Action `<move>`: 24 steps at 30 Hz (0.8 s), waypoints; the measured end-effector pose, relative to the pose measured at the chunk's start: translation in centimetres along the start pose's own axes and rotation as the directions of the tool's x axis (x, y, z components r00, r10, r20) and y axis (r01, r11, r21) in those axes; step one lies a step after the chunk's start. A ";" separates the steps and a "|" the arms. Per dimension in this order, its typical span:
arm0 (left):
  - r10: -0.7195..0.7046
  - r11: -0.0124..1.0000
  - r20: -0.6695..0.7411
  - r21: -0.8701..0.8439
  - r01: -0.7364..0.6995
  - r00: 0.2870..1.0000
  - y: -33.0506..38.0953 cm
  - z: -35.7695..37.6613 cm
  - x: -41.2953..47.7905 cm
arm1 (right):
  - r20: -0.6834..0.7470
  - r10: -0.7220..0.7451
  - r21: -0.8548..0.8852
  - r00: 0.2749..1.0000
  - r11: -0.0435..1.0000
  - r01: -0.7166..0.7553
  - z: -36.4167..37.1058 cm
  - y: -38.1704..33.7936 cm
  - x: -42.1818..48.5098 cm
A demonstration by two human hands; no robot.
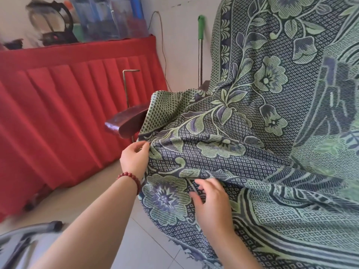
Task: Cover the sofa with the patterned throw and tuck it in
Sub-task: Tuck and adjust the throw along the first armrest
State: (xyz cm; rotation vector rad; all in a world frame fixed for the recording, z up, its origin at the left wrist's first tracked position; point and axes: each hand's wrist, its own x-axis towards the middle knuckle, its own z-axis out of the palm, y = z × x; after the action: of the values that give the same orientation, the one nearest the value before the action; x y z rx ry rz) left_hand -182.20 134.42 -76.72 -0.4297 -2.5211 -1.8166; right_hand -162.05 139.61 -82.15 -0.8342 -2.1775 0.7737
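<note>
A green and navy floral throw [272,117] drapes over the sofa's back and seat and hangs down its front to a frayed hem near the floor. Only the sofa's dark wooden armrest [124,121] sticks out at the left; the rest of the sofa is hidden under the cloth. My left hand [134,158], with a red bead bracelet on the wrist, pinches the throw's edge just below the armrest. My right hand [210,197] grips a raised fold of the throw on the front of the seat.
A table with a pleated red skirt [64,105] stands to the left, carrying a kettle [52,26] and clear containers. A green-handled mop [200,47] leans on the wall behind the sofa. A metal rod [126,88] stands by the armrest. Pale tiled floor [147,247] lies below.
</note>
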 end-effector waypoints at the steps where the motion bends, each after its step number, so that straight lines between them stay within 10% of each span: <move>1: 0.020 1.000 -0.001 0.024 -0.020 1.000 0.2 0.2 0.0 | -0.049 -0.039 0.017 0.998 0.999 0.040 0.0 -0.1 0.1; 6: 0.100 0.978 0.060 0.176 -0.109 0.993 0.9 0.8 0.4 | -0.267 -0.170 -0.035 0.949 0.985 0.167 0.2 0.2 1.3; 24: -0.127 0.960 -0.165 0.228 0.163 0.978 -2.5 -4.1 1.0 | -0.078 -0.188 0.009 0.979 0.982 0.189 2.6 -2.7 -3.2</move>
State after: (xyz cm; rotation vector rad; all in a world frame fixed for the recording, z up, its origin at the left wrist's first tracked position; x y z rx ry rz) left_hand -184.37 130.11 -77.53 -0.1002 -2.6815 -1.4891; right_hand -163.11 134.83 -82.99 -0.6273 -2.1419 0.6532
